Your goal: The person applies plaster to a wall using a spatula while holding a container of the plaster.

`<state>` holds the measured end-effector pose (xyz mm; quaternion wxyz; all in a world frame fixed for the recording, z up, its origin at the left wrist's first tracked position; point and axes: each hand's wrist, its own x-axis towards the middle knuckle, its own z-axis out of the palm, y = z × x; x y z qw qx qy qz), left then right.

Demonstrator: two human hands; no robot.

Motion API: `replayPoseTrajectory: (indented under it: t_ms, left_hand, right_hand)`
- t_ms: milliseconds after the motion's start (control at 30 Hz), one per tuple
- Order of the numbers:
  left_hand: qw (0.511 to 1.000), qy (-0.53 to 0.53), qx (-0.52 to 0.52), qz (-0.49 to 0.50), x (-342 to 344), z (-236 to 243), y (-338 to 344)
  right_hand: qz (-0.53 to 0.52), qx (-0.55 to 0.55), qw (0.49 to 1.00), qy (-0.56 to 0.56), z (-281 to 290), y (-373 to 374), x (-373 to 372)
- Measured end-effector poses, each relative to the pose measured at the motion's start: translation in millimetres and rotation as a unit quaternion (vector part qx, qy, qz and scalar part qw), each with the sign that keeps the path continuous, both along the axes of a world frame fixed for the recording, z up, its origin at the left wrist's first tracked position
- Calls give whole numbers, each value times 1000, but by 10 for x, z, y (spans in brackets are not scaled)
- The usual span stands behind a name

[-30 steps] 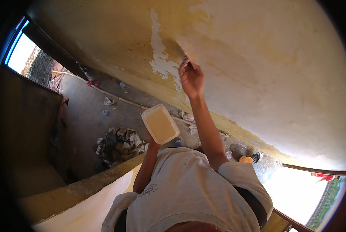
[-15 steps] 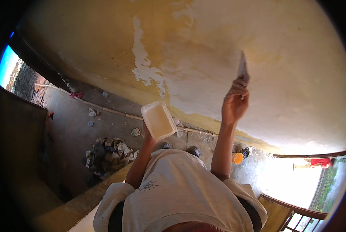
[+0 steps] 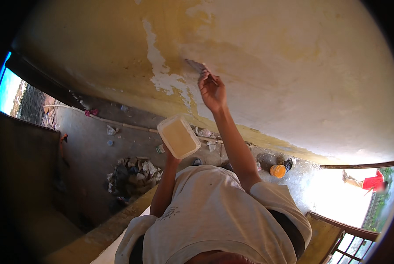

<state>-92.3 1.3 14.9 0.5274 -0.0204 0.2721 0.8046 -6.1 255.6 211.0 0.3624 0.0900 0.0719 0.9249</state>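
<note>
My left hand (image 3: 170, 153) is closed on a pale rectangular plastic tub (image 3: 178, 136) holding a beige substance; most of its fingers are behind the tub. My right hand (image 3: 211, 90) is raised, fingers wrapped round a flat scraper (image 3: 196, 66), whose blade lies at the mottled yellow and whitish wall (image 3: 285, 83), just right of an irregular white patch (image 3: 164, 81). Whether the blade's whole edge touches the wall I cannot tell.
Below are a long pale pole (image 3: 131, 125) along the wall's foot, a heap of rubble and scraps (image 3: 133, 178) and an orange container (image 3: 277, 170). At the right, a person in red (image 3: 372, 180) is outside in bright light, near a barred window (image 3: 351, 246).
Over the last half second my right hand has swung left with the scraper, back near the white patch, after having been farther right. The tub has stayed in my left hand.
</note>
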Motion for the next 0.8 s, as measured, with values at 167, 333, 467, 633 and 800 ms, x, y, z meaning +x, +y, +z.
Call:
replayPoseTrajectory:
  t_ms: [167, 333, 467, 633, 800]
  left_hand:
    - [997, -22, 26, -63, 123, 371, 258]
    - [989, -12, 69, -133, 243, 731, 459]
    - [986, -7, 79, -149, 252, 759, 464]
    - [997, -6, 2, -81, 73, 391, 242]
    - [935, 353, 16, 17, 47, 93, -207]
  right_hand:
    - [-82, -14, 976, 203, 818, 47, 1263]
    - [-197, 79, 948, 237, 1274, -204, 1982]
    - [-199, 101, 965, 139, 993, -338, 1767]
    - [-29, 81, 990, -113, 372, -505, 558]
    - [65, 58, 988, -124, -99, -305, -390]
